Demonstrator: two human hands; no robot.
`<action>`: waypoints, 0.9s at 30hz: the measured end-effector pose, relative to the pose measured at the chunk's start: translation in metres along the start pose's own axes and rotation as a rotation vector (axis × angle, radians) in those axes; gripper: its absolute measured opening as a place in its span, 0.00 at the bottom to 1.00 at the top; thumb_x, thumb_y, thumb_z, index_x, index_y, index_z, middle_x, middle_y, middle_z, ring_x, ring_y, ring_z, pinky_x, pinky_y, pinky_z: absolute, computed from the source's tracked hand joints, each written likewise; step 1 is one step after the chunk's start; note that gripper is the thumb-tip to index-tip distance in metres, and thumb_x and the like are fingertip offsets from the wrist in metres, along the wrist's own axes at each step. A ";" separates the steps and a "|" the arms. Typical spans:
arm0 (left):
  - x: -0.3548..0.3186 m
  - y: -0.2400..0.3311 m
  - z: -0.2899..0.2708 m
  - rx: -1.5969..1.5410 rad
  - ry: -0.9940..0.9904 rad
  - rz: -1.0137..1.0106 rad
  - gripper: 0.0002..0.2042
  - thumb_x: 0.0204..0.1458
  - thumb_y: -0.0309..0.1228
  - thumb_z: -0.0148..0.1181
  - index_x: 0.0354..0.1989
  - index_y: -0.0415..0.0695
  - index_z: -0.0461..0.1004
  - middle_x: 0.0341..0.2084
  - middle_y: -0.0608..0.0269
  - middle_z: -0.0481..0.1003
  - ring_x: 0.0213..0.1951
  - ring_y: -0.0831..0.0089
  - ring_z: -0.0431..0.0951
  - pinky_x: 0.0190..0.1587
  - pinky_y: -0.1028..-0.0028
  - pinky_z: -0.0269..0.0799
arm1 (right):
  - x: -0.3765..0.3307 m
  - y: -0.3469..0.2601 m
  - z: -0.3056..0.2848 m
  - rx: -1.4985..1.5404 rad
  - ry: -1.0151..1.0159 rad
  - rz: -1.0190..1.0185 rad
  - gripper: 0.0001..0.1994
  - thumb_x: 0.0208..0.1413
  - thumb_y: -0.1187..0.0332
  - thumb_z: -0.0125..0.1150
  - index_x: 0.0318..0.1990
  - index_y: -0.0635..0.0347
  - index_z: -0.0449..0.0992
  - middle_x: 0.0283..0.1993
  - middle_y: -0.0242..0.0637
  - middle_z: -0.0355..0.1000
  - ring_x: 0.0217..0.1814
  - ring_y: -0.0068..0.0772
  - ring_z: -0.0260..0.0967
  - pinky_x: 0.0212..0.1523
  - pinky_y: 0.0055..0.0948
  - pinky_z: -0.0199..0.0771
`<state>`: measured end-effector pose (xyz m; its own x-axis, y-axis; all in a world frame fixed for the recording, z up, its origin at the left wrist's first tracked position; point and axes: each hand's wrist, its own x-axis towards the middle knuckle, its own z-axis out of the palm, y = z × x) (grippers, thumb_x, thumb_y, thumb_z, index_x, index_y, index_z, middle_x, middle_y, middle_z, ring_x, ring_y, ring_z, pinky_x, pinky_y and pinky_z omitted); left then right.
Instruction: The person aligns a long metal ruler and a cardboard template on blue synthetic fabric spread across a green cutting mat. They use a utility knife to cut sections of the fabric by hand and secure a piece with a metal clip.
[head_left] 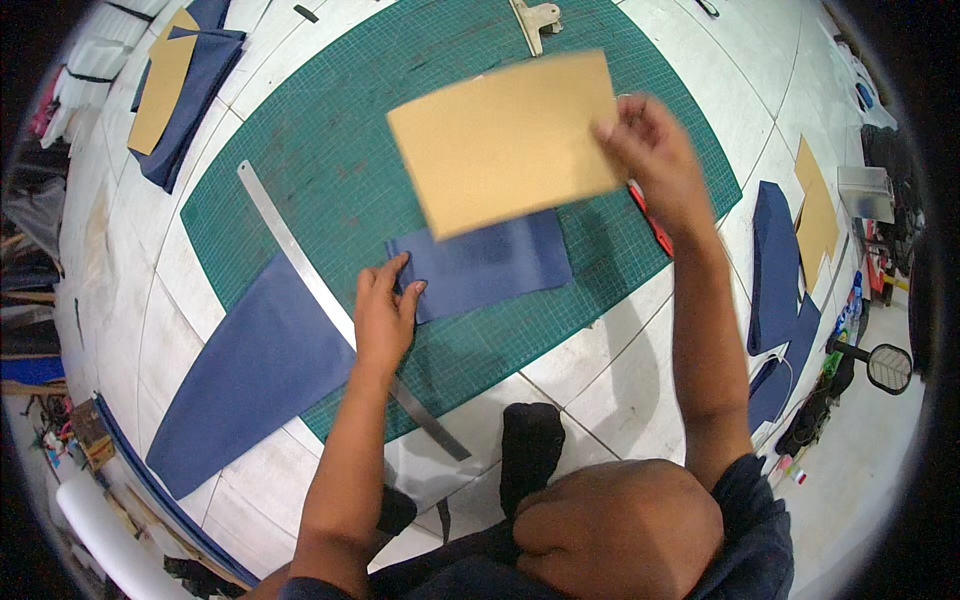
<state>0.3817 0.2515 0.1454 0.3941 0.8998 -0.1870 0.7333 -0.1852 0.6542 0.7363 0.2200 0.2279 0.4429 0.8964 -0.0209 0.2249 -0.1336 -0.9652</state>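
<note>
Just under left fingers [393, 268] lies blue cloth [505, 262].

Fabric [500, 270] on mat [320, 150], card [510, 145] above, ruler [295, 250] left, clip [538, 22] behind

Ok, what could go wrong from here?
The card, held at one end by the right hand, could bend or slip.
The small cloth, touched only near its left end by the left hand, might shift.
The left forearm, crossing above the ruler, might nudge it.
</note>
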 end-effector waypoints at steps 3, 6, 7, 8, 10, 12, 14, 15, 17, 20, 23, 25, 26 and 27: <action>0.002 -0.014 -0.003 0.070 0.004 0.168 0.18 0.54 0.25 0.65 0.54 0.40 0.75 0.39 0.53 0.70 0.34 0.63 0.75 0.40 0.67 0.74 | -0.063 0.027 0.041 -0.069 -0.045 0.238 0.13 0.58 0.61 0.68 0.42 0.62 0.77 0.35 0.32 0.75 0.36 0.24 0.71 0.38 0.29 0.72; 0.002 -0.021 -0.003 0.005 -0.006 0.171 0.20 0.53 0.24 0.65 0.57 0.41 0.76 0.36 0.54 0.70 0.33 0.64 0.74 0.41 0.67 0.73 | -0.096 0.053 0.076 -0.213 -0.017 0.278 0.12 0.58 0.64 0.67 0.41 0.64 0.76 0.34 0.38 0.75 0.35 0.33 0.73 0.38 0.34 0.73; 0.004 -0.021 -0.004 -0.029 -0.019 0.166 0.21 0.53 0.24 0.65 0.57 0.41 0.76 0.35 0.55 0.70 0.33 0.64 0.73 0.41 0.68 0.73 | -0.101 0.059 0.080 -0.324 -0.017 0.248 0.12 0.58 0.65 0.67 0.41 0.65 0.76 0.34 0.39 0.75 0.35 0.33 0.74 0.38 0.34 0.74; 0.004 -0.021 -0.003 0.019 0.005 0.209 0.21 0.54 0.24 0.65 0.58 0.42 0.76 0.34 0.56 0.69 0.33 0.65 0.72 0.41 0.68 0.72 | -0.103 0.062 0.084 -0.442 -0.013 0.238 0.12 0.58 0.65 0.67 0.41 0.66 0.76 0.34 0.40 0.75 0.36 0.34 0.74 0.38 0.34 0.74; 0.005 -0.019 -0.004 -0.011 -0.014 0.159 0.21 0.54 0.24 0.65 0.58 0.42 0.76 0.34 0.56 0.69 0.33 0.65 0.72 0.41 0.68 0.72 | -0.105 0.065 0.086 -0.477 -0.018 0.151 0.12 0.58 0.66 0.66 0.41 0.67 0.76 0.34 0.44 0.75 0.35 0.39 0.74 0.38 0.37 0.74; 0.005 -0.017 -0.004 -0.038 -0.022 0.136 0.21 0.54 0.24 0.65 0.58 0.41 0.76 0.35 0.56 0.69 0.33 0.65 0.72 0.42 0.69 0.72 | -0.104 0.064 0.084 -0.502 -0.028 0.130 0.12 0.58 0.67 0.66 0.41 0.68 0.76 0.34 0.47 0.75 0.35 0.43 0.74 0.38 0.39 0.73; 0.004 -0.016 -0.004 -0.030 -0.013 0.153 0.20 0.55 0.24 0.64 0.58 0.41 0.76 0.35 0.57 0.69 0.33 0.66 0.72 0.41 0.69 0.72 | -0.104 0.063 0.082 -0.496 -0.032 0.134 0.12 0.57 0.67 0.66 0.41 0.68 0.76 0.34 0.47 0.75 0.35 0.44 0.74 0.38 0.40 0.73; 0.004 -0.016 -0.004 -0.027 -0.007 0.160 0.20 0.55 0.24 0.64 0.58 0.41 0.76 0.35 0.57 0.69 0.33 0.66 0.73 0.41 0.69 0.72 | -0.104 0.063 0.082 -0.515 -0.030 0.140 0.12 0.57 0.67 0.66 0.41 0.68 0.76 0.34 0.47 0.75 0.35 0.45 0.74 0.38 0.40 0.73; 0.004 -0.016 -0.004 -0.025 -0.004 0.157 0.20 0.55 0.24 0.64 0.58 0.41 0.76 0.35 0.56 0.69 0.33 0.67 0.73 0.41 0.69 0.72 | -0.105 0.064 0.084 -0.541 -0.016 0.114 0.11 0.57 0.67 0.66 0.40 0.67 0.77 0.34 0.47 0.75 0.35 0.46 0.73 0.38 0.41 0.73; 0.004 -0.015 -0.004 -0.012 -0.003 0.145 0.21 0.55 0.26 0.65 0.58 0.41 0.76 0.35 0.57 0.69 0.32 0.68 0.73 0.41 0.69 0.73 | -0.104 0.067 0.085 -0.604 -0.004 0.072 0.11 0.57 0.66 0.66 0.40 0.66 0.77 0.34 0.47 0.75 0.36 0.49 0.73 0.39 0.42 0.73; 0.004 -0.010 -0.005 0.008 -0.047 0.070 0.23 0.53 0.30 0.68 0.58 0.40 0.75 0.36 0.57 0.69 0.31 0.69 0.73 0.39 0.69 0.73 | -0.104 0.065 0.086 -0.600 0.005 0.106 0.12 0.56 0.65 0.67 0.41 0.65 0.77 0.35 0.46 0.76 0.36 0.50 0.74 0.39 0.43 0.73; 0.004 -0.005 -0.003 0.014 -0.061 0.040 0.25 0.52 0.33 0.70 0.59 0.40 0.74 0.37 0.57 0.70 0.30 0.69 0.73 0.38 0.69 0.74 | -0.104 0.062 0.086 -0.622 0.006 0.129 0.14 0.55 0.64 0.67 0.43 0.65 0.77 0.34 0.46 0.76 0.37 0.50 0.74 0.39 0.44 0.73; 0.002 -0.003 -0.003 0.017 -0.051 0.044 0.26 0.52 0.34 0.71 0.59 0.40 0.74 0.37 0.57 0.70 0.29 0.69 0.72 0.38 0.69 0.74 | -0.106 0.060 0.086 -0.627 0.022 0.126 0.15 0.55 0.64 0.68 0.44 0.64 0.76 0.34 0.46 0.76 0.37 0.49 0.75 0.39 0.44 0.73; 0.002 -0.001 -0.003 0.009 -0.041 0.047 0.26 0.51 0.35 0.71 0.59 0.40 0.74 0.37 0.57 0.70 0.29 0.69 0.72 0.37 0.69 0.74 | -0.105 0.059 0.085 -0.622 0.007 0.152 0.16 0.55 0.64 0.68 0.45 0.64 0.76 0.34 0.46 0.76 0.37 0.50 0.75 0.39 0.44 0.73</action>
<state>0.3804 0.2551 0.1470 0.4508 0.8731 -0.1860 0.7182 -0.2310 0.6564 0.6292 0.1539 0.1515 0.5151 0.8453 -0.1420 0.6193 -0.4816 -0.6201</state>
